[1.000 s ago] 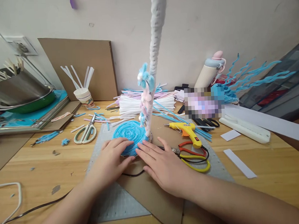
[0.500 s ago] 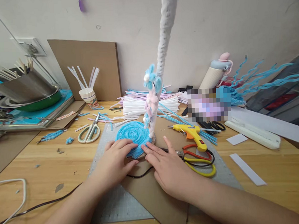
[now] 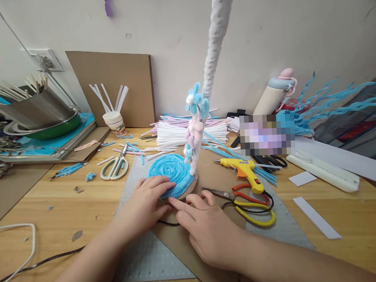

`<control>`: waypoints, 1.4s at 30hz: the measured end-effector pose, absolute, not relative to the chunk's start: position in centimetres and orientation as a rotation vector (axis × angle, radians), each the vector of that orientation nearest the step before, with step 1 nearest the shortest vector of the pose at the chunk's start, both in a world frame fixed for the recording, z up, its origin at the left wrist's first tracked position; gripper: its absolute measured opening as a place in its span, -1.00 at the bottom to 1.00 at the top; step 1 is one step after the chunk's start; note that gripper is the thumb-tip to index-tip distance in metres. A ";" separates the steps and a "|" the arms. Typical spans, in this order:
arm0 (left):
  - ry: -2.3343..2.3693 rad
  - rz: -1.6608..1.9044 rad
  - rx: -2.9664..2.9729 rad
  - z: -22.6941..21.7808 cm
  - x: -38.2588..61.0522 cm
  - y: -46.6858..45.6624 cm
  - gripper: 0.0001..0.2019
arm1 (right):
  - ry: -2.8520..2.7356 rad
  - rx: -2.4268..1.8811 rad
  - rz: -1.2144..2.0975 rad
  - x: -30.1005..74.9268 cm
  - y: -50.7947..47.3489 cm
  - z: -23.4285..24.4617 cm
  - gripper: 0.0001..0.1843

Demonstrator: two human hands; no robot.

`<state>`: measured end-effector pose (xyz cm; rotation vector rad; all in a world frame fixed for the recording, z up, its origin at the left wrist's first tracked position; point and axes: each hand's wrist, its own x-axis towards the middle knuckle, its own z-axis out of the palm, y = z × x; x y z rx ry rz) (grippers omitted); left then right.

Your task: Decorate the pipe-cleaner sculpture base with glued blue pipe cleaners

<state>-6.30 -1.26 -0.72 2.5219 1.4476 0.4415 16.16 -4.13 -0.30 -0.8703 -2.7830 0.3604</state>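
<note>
A round base covered in coiled blue pipe cleaner [image 3: 170,168] rests on a brown cardboard sheet [image 3: 192,244], its near edge tipped up a little. From its right side rises a tall fuzzy white stem [image 3: 213,44] with blue and pink pipe-cleaner flowers [image 3: 196,105]. My left hand [image 3: 145,205] lies on the base's near left rim, fingers together and pressing it. My right hand [image 3: 204,227] sits just below the base, its fingertips curled at the near edge of the disc. Neither hand grips a tool.
A yellow glue gun [image 3: 243,168] and red-and-yellow scissors [image 3: 249,200] lie right of the base. White-handled scissors [image 3: 116,167], a paper cup of strips [image 3: 114,119], a stack of white pipe cleaners [image 3: 187,134] and a cardboard panel [image 3: 110,84] stand behind. A black cord [image 3: 40,261] crosses the left.
My right hand has drawn back from lying flat beside the base to curling its fingertips at the near rim, which now sits slightly lifted. The left hand stays on the rim.
</note>
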 end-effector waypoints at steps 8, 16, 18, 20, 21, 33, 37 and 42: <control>1.387 0.439 2.496 -0.6 -6.2 -1.2 -0.53 | -2.792 -0.928 0.401 16.0 -3.6 -0.4 -0.67; 1.435 0.404 2.504 -0.3 -5.8 -1.3 -0.59 | -2.849 -0.884 0.203 15.7 -4.1 -0.7 -0.66; 1.441 0.409 2.499 -0.3 -5.8 -1.3 -0.61 | -2.842 -0.871 0.153 15.8 -4.0 -0.7 -0.68; 1.434 0.411 2.490 -0.3 -5.9 -1.3 -0.63 | -2.820 -0.841 0.117 16.0 -3.9 -0.7 -0.70; 1.424 0.408 2.481 -0.3 -5.9 -1.3 -0.63 | -2.801 -0.814 0.100 16.2 -3.7 -0.7 -0.72; 1.380 0.445 2.481 0.1 -4.7 -1.8 -0.59 | -2.819 -0.710 0.064 17.2 -4.4 -0.1 -0.77; 1.365 0.455 2.486 0.0 -4.9 -1.8 -0.56 | -2.871 -0.694 0.136 16.9 -5.1 -0.2 -0.75; 1.363 0.415 2.464 -0.1 -5.3 -1.8 -0.47 | -2.806 -0.559 0.192 17.1 -5.1 0.4 -0.77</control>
